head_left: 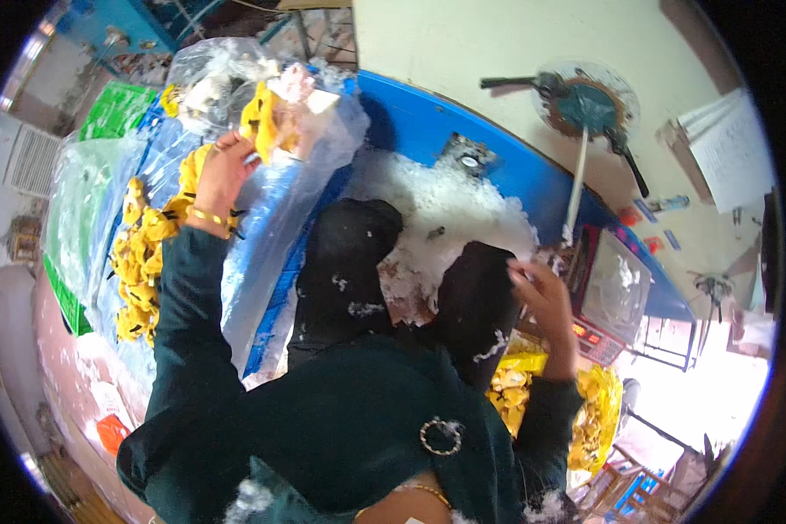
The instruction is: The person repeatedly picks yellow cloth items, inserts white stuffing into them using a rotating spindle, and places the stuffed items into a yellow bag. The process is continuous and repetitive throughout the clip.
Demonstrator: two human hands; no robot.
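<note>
My left hand point(224, 175), with a gold bracelet at the wrist, reaches over a plastic-covered bench. Its bent fingers close at the lower edge of a yellow plush piece point(260, 118), though the exact grip is partly hidden. Beside that piece lie pale pink and white soft pieces point(293, 86). Many small yellow plush pieces with black bits point(140, 253) lie in a heap along the bench, left of my forearm. My right hand point(546, 301) hovers by my right knee, its fingers loosely apart and nothing visible in them.
White stuffing point(450, 196) is heaped beyond my knees against a blue panel. A machine with a pale nozzle tube point(578, 183) and black handles rises at far right. Near my right arm are a scale point(598, 342) and a yellow bag of plush pieces point(596, 410). Green crates point(118, 109) stand left.
</note>
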